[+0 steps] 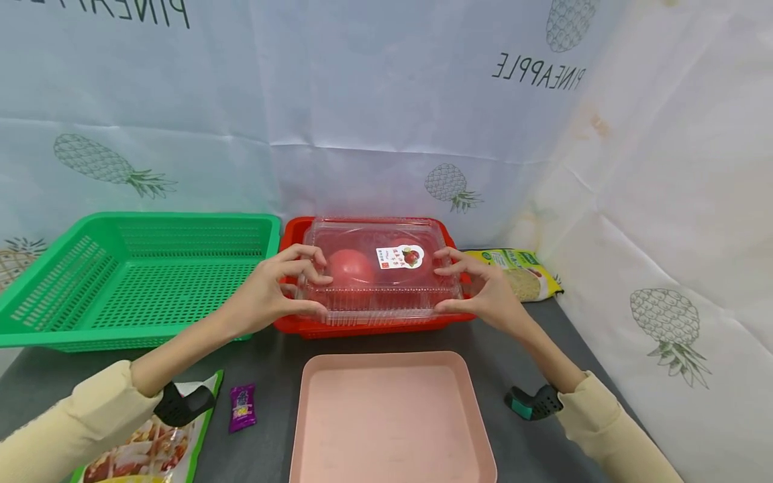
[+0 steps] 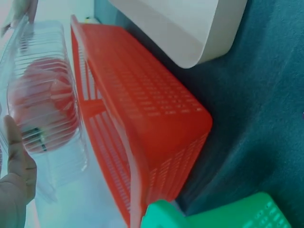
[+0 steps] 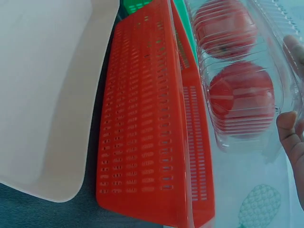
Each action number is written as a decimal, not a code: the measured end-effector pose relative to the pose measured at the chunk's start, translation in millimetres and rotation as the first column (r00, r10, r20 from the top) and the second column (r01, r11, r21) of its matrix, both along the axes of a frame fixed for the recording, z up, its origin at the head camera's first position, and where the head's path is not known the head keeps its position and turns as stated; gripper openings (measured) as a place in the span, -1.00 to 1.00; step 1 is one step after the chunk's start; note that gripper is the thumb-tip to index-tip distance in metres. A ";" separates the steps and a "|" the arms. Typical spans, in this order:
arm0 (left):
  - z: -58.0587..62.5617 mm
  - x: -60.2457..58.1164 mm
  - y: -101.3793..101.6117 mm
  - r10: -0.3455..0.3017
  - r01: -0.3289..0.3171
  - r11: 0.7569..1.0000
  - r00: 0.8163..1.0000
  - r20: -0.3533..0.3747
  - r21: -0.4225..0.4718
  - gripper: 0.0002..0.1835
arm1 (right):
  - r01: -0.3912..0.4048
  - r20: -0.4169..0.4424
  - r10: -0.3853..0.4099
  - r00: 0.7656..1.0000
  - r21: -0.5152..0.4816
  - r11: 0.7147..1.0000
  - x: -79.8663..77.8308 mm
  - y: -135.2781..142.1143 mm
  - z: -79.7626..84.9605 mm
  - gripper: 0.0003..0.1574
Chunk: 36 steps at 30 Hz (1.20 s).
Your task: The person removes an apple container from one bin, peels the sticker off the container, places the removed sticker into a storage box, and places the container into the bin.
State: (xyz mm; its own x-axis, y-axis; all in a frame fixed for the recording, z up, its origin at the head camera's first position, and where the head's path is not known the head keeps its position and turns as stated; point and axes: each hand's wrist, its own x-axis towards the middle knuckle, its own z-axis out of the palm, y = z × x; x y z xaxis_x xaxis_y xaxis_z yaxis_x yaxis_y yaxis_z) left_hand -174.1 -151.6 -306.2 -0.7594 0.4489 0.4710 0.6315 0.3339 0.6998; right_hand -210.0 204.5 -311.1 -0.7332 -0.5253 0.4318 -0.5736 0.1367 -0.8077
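Observation:
A clear plastic clamshell box (image 1: 386, 278) with a white label (image 1: 400, 256) is held between both hands. Red tomatoes show through it, one (image 1: 350, 268) at its left and another (image 3: 241, 97) clearly seen in the right wrist view. My left hand (image 1: 272, 285) grips the box's left end, thumb at the front edge and fingers over the top. At the right end, my right hand (image 1: 486, 292) grips it the same way. Beneath the box is a red slotted basket (image 2: 156, 109); both wrist views show the box above its rim, apart from it.
A green basket (image 1: 163, 339) stands at the left. In front lies a pink tray (image 1: 392, 416). A yellow-green bag (image 1: 525, 275) rests behind the right hand. A small purple packet (image 1: 243, 407) and a food bag (image 1: 145, 443) lie at front left. Patterned cloth (image 1: 362, 100) hangs behind.

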 end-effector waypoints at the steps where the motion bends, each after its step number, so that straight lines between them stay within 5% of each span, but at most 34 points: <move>1: -0.4 2.2 0.2 0.000 0.000 1.000 1.000 -0.003 0.002 -0.74 | -0.005 0.002 0.005 1.000 -0.003 1.000 1.8 0.4 -0.2 -0.41; 17: 10.3 41.6 7.9 0.060 -0.060 0.998 0.997 -0.054 0.006 -0.70 | -0.049 0.020 0.050 0.999 -0.074 0.996 35.5 4.9 6.6 -0.40; 36: 3.0 86.6 21.2 0.104 -0.107 0.992 0.994 0.043 0.060 -0.66 | -0.089 -0.008 0.089 0.996 -0.113 0.990 72.2 13.2 -3.5 -0.38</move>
